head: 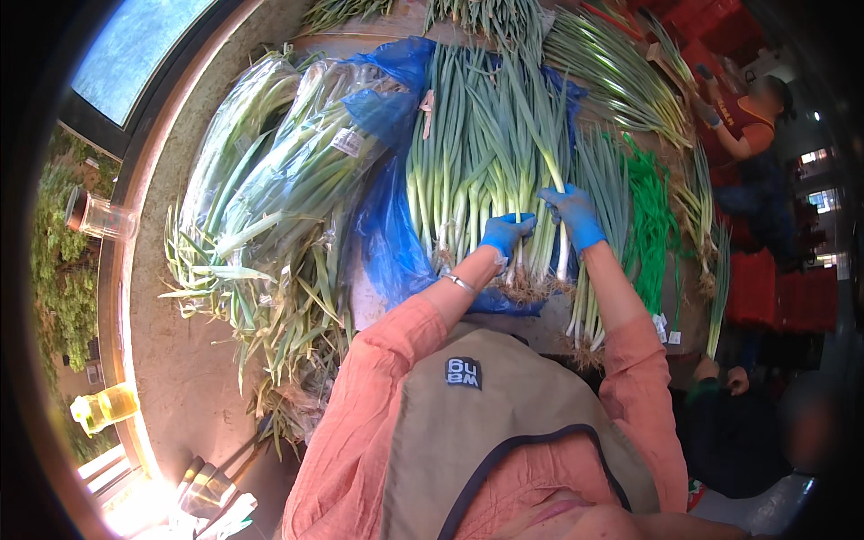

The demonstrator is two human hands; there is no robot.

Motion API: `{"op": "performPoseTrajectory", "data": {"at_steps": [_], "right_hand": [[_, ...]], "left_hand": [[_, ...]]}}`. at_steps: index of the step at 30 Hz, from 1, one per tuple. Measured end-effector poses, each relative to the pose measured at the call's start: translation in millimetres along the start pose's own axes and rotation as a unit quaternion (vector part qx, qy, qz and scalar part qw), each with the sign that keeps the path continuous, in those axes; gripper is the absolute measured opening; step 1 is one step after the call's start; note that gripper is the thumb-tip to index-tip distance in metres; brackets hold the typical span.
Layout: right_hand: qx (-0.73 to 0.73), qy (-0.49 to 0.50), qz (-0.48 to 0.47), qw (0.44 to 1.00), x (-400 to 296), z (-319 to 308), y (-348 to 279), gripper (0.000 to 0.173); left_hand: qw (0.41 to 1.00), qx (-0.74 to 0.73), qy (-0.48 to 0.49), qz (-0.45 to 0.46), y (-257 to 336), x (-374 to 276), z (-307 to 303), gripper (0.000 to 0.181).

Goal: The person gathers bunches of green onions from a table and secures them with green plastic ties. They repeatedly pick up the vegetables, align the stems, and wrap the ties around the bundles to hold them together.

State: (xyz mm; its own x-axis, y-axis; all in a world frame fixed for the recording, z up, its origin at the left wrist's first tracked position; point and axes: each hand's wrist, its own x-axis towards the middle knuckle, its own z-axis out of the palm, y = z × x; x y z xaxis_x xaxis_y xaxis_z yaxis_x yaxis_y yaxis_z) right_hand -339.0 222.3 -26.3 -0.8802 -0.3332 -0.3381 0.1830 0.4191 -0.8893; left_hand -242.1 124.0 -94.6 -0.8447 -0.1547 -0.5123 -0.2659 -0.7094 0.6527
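Note:
My left hand (507, 231), in a blue glove, is closed around the white stem of a green onion near the roots. My right hand (574, 212), gloved in blue too, grips the pale stem of another long green onion (555, 165), whose leaves slant up and left over the pile. Under both hands lies a broad heap of green onions (452, 148), leaves pointing away from me and roots toward me. Blue plastic sheeting (388, 236) is spread beneath the heap. A pinkish tie (426, 113) lies on the leaves at its left.
Leafy bundles in clear plastic (290, 182) lie left. Green ties with tags (648, 229) and more green onions (607, 182) are at right. A jar (108, 217) and a yellow bottle (104, 408) stand by the window. Two people (739, 125) (732, 425) are at the right side.

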Motion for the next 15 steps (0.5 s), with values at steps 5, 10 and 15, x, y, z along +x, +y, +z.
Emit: {"op": "performPoseTrajectory", "data": {"at_steps": [5,10,15], "right_hand": [[-0.123,0.024,-0.044,0.991,11,26,-5,0.026],[-0.282,0.041,-0.076,0.955,14,43,-4,0.033],[-0.209,0.056,-0.053,0.975,44,28,34,0.022]], "left_hand": [[0.997,0.069,0.012,0.029,-7,-3,13,0.017],[0.992,0.109,0.030,0.056,-8,-3,15,0.014],[0.998,0.045,0.010,0.053,-9,-1,15,0.021]]}}
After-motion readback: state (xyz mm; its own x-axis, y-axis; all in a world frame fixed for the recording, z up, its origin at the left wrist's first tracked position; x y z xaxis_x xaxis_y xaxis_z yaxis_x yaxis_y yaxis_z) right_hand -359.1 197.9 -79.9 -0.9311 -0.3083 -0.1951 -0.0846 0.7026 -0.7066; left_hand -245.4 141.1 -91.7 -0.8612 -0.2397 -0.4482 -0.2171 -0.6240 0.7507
